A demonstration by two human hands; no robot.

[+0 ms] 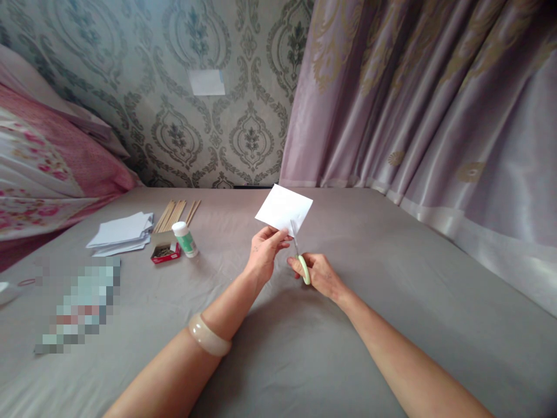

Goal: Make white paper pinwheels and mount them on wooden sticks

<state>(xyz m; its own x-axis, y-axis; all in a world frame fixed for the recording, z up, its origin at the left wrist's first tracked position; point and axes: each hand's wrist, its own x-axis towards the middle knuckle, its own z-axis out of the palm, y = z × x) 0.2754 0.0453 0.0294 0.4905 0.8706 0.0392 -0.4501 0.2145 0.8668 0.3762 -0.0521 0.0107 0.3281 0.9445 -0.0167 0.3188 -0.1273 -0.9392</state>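
A white sheet of paper (282,208) is held up over the bed by my left hand (266,249), whose thumb and fingers pinch its near edge. My right hand (322,274) grips a pair of scissors (303,270) by light green handles. The metal blades reach up to the near edge of the paper, just right of my left fingertips. Whether the blades are closed on the paper I cannot tell. A pale bangle (209,337) circles my left forearm.
Left on the grey sheet (391,273) lie stacked white papers (119,231), several wooden sticks (170,216), an open red box (165,253) of small metal pieces and a white-and-green bottle (185,240). A blurred packet (82,305) lies nearer. Curtains (369,98) hang at right.
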